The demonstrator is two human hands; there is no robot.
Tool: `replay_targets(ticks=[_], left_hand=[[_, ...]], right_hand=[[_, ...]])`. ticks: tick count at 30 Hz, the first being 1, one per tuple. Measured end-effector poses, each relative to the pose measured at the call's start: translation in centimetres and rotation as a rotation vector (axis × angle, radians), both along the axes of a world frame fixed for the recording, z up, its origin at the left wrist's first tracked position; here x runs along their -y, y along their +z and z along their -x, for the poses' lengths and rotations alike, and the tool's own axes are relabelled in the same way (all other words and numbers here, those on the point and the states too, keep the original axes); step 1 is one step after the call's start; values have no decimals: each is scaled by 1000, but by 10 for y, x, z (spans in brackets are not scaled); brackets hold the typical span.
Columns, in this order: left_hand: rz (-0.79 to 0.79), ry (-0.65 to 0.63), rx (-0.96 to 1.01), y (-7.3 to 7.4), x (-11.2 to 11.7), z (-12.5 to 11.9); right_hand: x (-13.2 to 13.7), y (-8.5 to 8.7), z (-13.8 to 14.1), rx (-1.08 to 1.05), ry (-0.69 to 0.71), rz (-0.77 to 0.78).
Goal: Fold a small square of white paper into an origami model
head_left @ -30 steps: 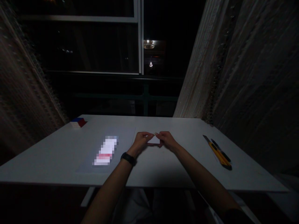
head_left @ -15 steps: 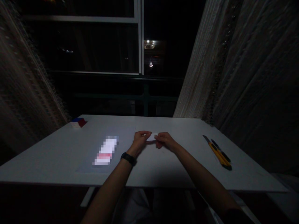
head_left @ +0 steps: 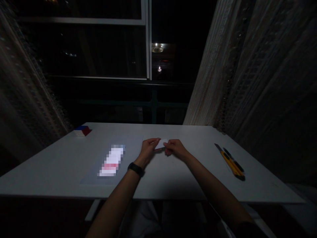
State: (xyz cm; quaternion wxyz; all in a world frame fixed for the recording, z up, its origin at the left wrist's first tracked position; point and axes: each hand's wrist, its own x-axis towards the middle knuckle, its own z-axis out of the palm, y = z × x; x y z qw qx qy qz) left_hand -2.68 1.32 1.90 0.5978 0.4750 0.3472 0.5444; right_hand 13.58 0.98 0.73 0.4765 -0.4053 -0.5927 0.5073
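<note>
raised a little since a second ago, the small white slip (head_left: 161, 143) tilts above the middle of the surface (head_left: 173, 178), its ends pinched by closed fingers (head_left: 155, 141) of the left hand (head_left: 148, 149) and right hand (head_left: 176, 148). it looks light, thin and bendable; hold it gently by the edges.

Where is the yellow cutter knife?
In the head view, the yellow cutter knife lies on the white table near its right edge, beside a black pen, well right of the right hand.

White table (head_left: 61, 165) carries colored block (head_left: 82, 130), blurred card (head_left: 112, 160), utility knife (head_left: 230, 163); pen (head_left: 235, 162).
</note>
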Motion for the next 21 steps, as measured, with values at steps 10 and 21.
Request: replay_targets(ticks=[10,21], left_hand=[[142,-112,46,2,-1,-2],[77,-95,21,-3,-3,-1]], right_hand=[[-9,-4,-7,119,-173,-98],[-8,-3,-6,61,-117,-53]])
